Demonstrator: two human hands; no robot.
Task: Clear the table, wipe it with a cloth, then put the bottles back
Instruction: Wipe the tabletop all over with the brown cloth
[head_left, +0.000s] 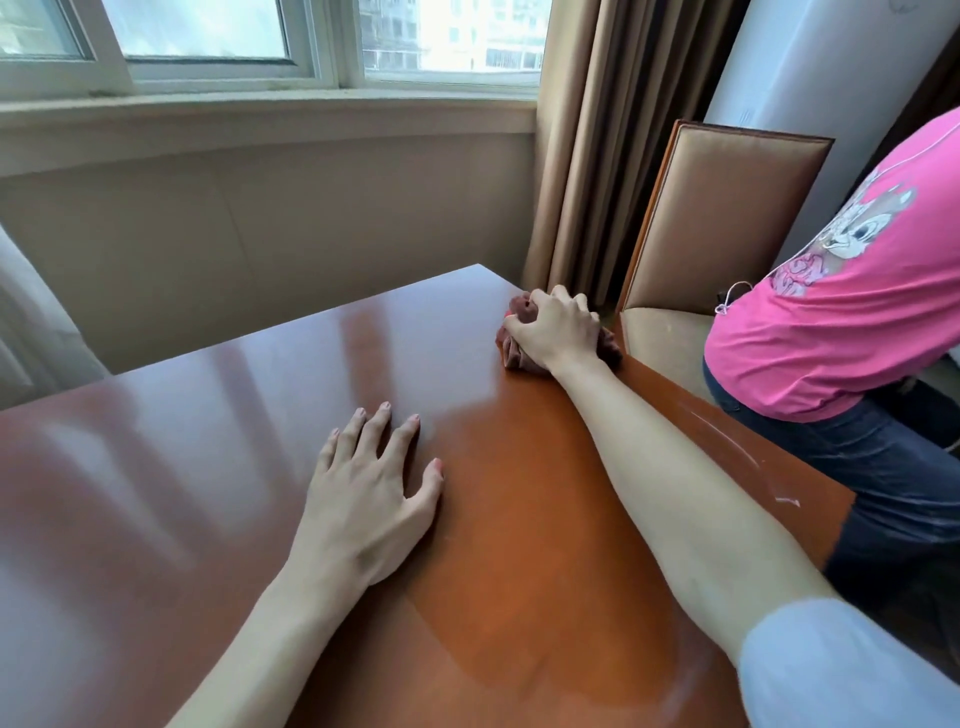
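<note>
A glossy reddish-brown wooden table fills the lower part of the view. My right hand reaches to its far right corner and grips a bunched brown cloth, pressed against the tabletop. My left hand lies flat on the middle of the table with its fingers spread. No bottles are in sight.
A tan upholstered chair stands just beyond the table's right edge. A person in a pink shirt and dark jeans stands close to that edge. Brown curtains hang behind the corner, and a window and beige wall lie beyond the table.
</note>
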